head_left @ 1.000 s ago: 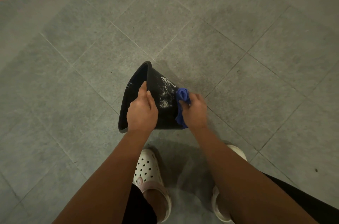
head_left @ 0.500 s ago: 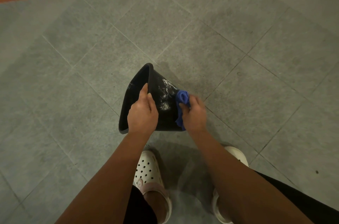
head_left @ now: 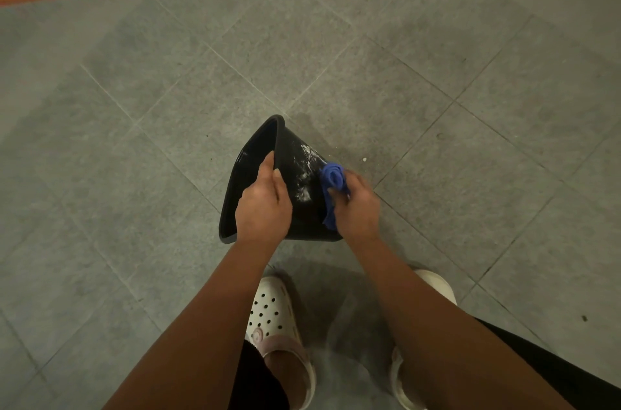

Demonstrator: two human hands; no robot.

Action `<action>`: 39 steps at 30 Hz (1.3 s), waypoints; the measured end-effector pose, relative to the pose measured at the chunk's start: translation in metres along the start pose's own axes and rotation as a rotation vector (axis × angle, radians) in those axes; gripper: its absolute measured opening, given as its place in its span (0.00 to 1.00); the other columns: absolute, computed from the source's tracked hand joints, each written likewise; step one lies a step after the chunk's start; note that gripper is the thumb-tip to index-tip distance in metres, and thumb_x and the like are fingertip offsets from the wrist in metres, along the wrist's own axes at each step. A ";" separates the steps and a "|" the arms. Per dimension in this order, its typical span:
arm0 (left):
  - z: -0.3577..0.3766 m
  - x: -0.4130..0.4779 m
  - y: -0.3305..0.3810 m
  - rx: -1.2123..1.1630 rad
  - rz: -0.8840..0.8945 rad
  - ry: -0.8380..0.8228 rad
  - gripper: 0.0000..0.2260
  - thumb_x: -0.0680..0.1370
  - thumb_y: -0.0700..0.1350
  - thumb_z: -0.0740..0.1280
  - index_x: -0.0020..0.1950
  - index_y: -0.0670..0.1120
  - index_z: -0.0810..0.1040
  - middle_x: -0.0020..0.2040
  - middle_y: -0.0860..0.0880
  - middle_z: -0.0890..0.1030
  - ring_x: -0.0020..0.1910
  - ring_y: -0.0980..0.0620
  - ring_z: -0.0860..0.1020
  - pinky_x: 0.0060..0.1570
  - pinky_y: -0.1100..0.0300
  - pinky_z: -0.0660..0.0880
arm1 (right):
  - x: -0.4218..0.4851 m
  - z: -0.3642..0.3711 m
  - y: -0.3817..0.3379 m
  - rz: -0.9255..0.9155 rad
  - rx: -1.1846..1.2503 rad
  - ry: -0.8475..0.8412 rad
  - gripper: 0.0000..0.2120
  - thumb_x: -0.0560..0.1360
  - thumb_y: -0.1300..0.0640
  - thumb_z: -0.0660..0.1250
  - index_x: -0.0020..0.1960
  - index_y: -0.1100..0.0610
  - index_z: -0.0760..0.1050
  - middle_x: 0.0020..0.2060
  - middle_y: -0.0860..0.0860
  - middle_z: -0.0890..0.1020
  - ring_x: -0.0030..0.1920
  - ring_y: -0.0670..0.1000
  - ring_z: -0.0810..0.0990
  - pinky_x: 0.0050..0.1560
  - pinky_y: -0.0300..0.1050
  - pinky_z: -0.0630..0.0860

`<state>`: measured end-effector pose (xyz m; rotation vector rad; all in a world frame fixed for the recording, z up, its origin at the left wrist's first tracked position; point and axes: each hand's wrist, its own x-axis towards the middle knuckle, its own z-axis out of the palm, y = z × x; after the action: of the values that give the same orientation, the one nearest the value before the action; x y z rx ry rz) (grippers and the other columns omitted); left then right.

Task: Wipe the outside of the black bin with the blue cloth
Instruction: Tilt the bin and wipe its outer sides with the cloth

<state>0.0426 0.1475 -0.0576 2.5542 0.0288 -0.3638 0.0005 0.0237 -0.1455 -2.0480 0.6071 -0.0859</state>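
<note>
One black bin [head_left: 311, 214]: tipped on its side in front of the person's feet, low over the grey tiled floor [head_left: 437, 107], mouth turned to the view's left.
Bin surface: glossy dark wall with white smears and streaks on the upper outside, just beside the cloth.
Blue cloth [head_left: 332, 176]: bunched into a roll and pressed against the bin's outer wall on its right side, a tail hanging down along the wall.
Left hand [head_left: 263, 204]: back upward, clamped on the bin at the rim, one finger lying along the rim's edge.
Right hand [head_left: 358, 208]: curled round the cloth, holding it to the bin; slightly blurred.
Hands: apart, the smeared wall between them.
Hidden: the bin's base sits behind the cloth and right hand; whether the bin touches the floor cannot be told.
Cut off: white clogs [head_left: 272, 312] partly under the forearms.
</note>
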 end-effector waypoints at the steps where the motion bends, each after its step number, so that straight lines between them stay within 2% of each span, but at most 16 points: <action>1: 0.000 0.000 0.000 0.005 0.004 -0.003 0.20 0.82 0.49 0.50 0.74 0.48 0.60 0.40 0.51 0.75 0.38 0.53 0.75 0.40 0.58 0.73 | -0.004 -0.002 0.003 -0.010 -0.005 0.000 0.16 0.72 0.63 0.67 0.60 0.59 0.75 0.56 0.55 0.78 0.56 0.53 0.75 0.58 0.38 0.67; 6: 0.000 0.007 -0.006 -0.019 -0.050 0.016 0.20 0.82 0.49 0.50 0.74 0.48 0.61 0.41 0.47 0.77 0.38 0.50 0.77 0.38 0.54 0.76 | -0.020 0.000 0.012 -0.191 0.037 -0.044 0.21 0.67 0.69 0.70 0.58 0.58 0.77 0.59 0.54 0.77 0.59 0.52 0.75 0.62 0.45 0.71; 9: 0.000 0.006 -0.004 -0.020 -0.053 -0.002 0.20 0.82 0.49 0.50 0.74 0.48 0.61 0.38 0.47 0.76 0.35 0.51 0.76 0.36 0.54 0.77 | -0.018 0.005 0.001 -0.265 0.028 -0.032 0.23 0.67 0.69 0.70 0.61 0.58 0.76 0.60 0.55 0.77 0.60 0.52 0.74 0.63 0.43 0.69; 13: 0.002 0.006 -0.003 -0.027 -0.050 0.009 0.20 0.82 0.49 0.49 0.74 0.48 0.61 0.39 0.50 0.75 0.35 0.54 0.75 0.35 0.59 0.73 | -0.002 0.007 -0.008 -0.167 0.032 -0.031 0.19 0.70 0.65 0.69 0.60 0.57 0.76 0.58 0.54 0.78 0.59 0.53 0.75 0.62 0.48 0.71; 17: 0.001 0.004 0.000 -0.019 -0.034 0.005 0.20 0.82 0.49 0.49 0.74 0.48 0.60 0.42 0.50 0.75 0.38 0.52 0.76 0.39 0.57 0.73 | -0.004 0.000 -0.005 -0.089 0.031 0.042 0.17 0.70 0.65 0.70 0.58 0.59 0.77 0.55 0.54 0.79 0.54 0.47 0.74 0.59 0.33 0.67; 20: 0.000 0.007 -0.003 -0.029 -0.053 0.014 0.20 0.82 0.49 0.50 0.74 0.48 0.61 0.42 0.48 0.76 0.39 0.50 0.77 0.40 0.55 0.75 | -0.023 0.003 0.001 -0.146 0.031 0.023 0.21 0.68 0.67 0.71 0.60 0.59 0.76 0.58 0.55 0.78 0.58 0.50 0.74 0.63 0.41 0.68; 24: 0.001 0.007 -0.005 -0.052 -0.094 0.030 0.19 0.82 0.49 0.50 0.73 0.48 0.63 0.44 0.47 0.77 0.41 0.48 0.79 0.41 0.52 0.78 | -0.022 0.010 -0.011 -0.262 0.047 -0.024 0.22 0.68 0.68 0.70 0.61 0.58 0.75 0.61 0.55 0.77 0.60 0.48 0.70 0.64 0.32 0.64; 25: 0.001 0.006 -0.004 -0.057 -0.098 0.029 0.19 0.82 0.49 0.50 0.73 0.48 0.63 0.44 0.47 0.77 0.41 0.48 0.79 0.41 0.51 0.79 | -0.018 0.011 -0.016 -0.265 0.038 -0.035 0.21 0.69 0.67 0.70 0.61 0.58 0.75 0.60 0.55 0.77 0.60 0.50 0.71 0.65 0.33 0.63; 29: 0.002 0.005 0.001 -0.050 -0.085 0.013 0.19 0.82 0.49 0.50 0.73 0.49 0.62 0.44 0.48 0.78 0.40 0.50 0.78 0.43 0.51 0.78 | 0.001 0.010 -0.021 -0.097 0.038 -0.026 0.18 0.72 0.63 0.68 0.61 0.57 0.75 0.58 0.54 0.78 0.59 0.54 0.74 0.63 0.45 0.69; 32: 0.003 0.002 0.006 -0.035 -0.044 -0.005 0.20 0.82 0.51 0.49 0.74 0.49 0.60 0.41 0.47 0.79 0.40 0.48 0.79 0.44 0.48 0.79 | -0.006 0.004 -0.014 -0.008 0.050 0.039 0.16 0.72 0.62 0.68 0.60 0.58 0.76 0.54 0.55 0.78 0.55 0.54 0.76 0.57 0.40 0.69; 34: 0.003 0.004 0.005 -0.034 -0.055 -0.008 0.20 0.82 0.51 0.49 0.74 0.50 0.60 0.43 0.45 0.80 0.43 0.46 0.80 0.46 0.46 0.78 | -0.021 0.005 -0.010 -0.038 0.018 0.068 0.17 0.71 0.62 0.69 0.60 0.59 0.76 0.55 0.56 0.78 0.56 0.54 0.75 0.58 0.38 0.66; 36: 0.001 0.007 0.004 -0.040 -0.093 -0.004 0.20 0.82 0.51 0.49 0.74 0.50 0.60 0.50 0.44 0.80 0.48 0.45 0.79 0.50 0.46 0.78 | -0.033 0.010 -0.015 -0.104 0.030 0.058 0.18 0.71 0.62 0.69 0.61 0.60 0.75 0.57 0.56 0.77 0.57 0.53 0.73 0.59 0.36 0.65; 39: 0.001 0.005 0.007 -0.069 -0.081 -0.012 0.20 0.82 0.50 0.50 0.74 0.49 0.60 0.49 0.45 0.80 0.45 0.48 0.79 0.48 0.49 0.78 | -0.024 0.015 -0.026 -0.171 0.066 0.057 0.18 0.72 0.62 0.68 0.61 0.59 0.75 0.58 0.56 0.77 0.58 0.52 0.72 0.62 0.38 0.66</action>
<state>0.0480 0.1408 -0.0558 2.4878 0.1377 -0.4023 -0.0062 0.0572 -0.1272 -2.0351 0.4568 -0.2621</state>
